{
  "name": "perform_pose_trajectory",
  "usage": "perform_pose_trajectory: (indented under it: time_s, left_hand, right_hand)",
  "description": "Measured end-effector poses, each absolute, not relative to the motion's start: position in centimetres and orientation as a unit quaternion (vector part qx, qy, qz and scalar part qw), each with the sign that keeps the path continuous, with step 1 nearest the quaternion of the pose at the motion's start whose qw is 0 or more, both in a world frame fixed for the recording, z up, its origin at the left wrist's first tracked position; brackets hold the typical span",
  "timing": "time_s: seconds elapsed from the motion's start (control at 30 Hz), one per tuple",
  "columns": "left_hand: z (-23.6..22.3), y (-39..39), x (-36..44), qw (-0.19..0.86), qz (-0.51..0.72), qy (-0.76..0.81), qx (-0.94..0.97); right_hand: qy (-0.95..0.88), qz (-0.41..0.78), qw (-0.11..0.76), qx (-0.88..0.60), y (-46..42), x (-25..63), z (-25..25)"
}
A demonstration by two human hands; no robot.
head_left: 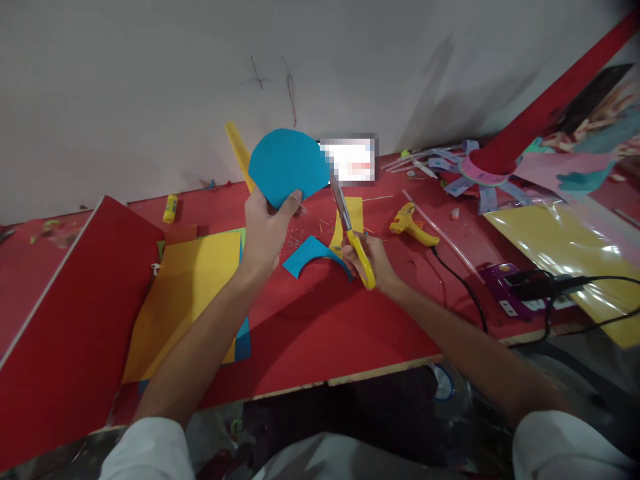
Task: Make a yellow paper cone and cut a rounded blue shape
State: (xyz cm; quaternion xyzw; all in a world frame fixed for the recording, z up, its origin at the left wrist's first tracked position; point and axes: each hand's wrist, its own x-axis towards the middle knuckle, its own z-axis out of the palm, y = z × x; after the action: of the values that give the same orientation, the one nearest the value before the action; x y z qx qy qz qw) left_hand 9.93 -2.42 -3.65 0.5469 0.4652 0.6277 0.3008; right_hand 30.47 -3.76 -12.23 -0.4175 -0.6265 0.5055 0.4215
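A piece of blue paper [287,163] with a rounded upper edge is pinched in my left hand [270,223], thumb in front. My right hand [373,257] grips yellow-handled scissors [357,250], whose blades point up toward the right edge of the blue paper. Whether the blades touch it I cannot tell. A curved blue paper offcut [313,253] lies on the red table [300,340] below, partly behind my right hand. A yellow paper piece [355,210] lies behind the scissors. Behind the blue paper, a yellow strip [237,150] sticks up to the left.
Yellow sheets [193,287] and a red board [75,333] are at left, near a glue stick [171,209]. To the right are a yellow glue gun [413,227], a purple power strip [505,287] with black cables and a glossy yellow sheet [565,260]. A blurred bright screen [353,160] stands against the wall.
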Motion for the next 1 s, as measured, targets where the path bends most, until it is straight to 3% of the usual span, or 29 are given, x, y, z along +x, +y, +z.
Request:
perform_pose_trajectory:
  time_s: [0.8,1.0]
  left_hand:
    - [-3.0,-2.4,9.3,0.285,0.633,0.466,0.549]
    - [-3.0,-2.5,9.3,0.284,0.632,0.474,0.543]
  right_hand:
    - [-0.586,0.527,0.427,-0.444,-4.3,30.3,-11.0]
    - [-0.604,0.535,0.443,-0.391,-4.0,29.8,-11.5]
